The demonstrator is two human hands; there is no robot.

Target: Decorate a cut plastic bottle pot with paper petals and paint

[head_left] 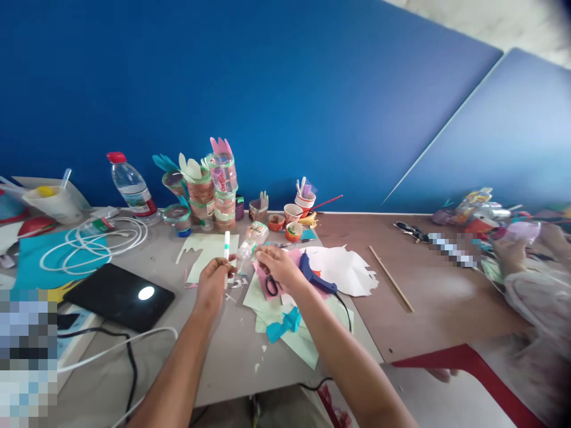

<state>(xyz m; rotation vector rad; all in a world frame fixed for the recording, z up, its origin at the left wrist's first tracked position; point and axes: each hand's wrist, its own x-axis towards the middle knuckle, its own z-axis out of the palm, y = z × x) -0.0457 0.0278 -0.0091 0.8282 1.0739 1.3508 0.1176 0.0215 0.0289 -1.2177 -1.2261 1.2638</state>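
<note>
My left hand is closed, with a white marker-like stick with a green band standing upright from its fingers. My right hand is pinched, its fingertips beside a clear plastic bottle; what they hold, if anything, is too small to make out. Pale green paper with a cut edge lies behind my left hand. Under my right wrist are pink paper, the black handle of scissors and a blue glue gun. Small white paper scraps lie between my hands.
Bottle crafts with paper fingers stand against the blue partition, near paper cups. Left are a black tablet-like device, white cable and red-capped bottle. A wooden stick lies right; another person's hand is beyond.
</note>
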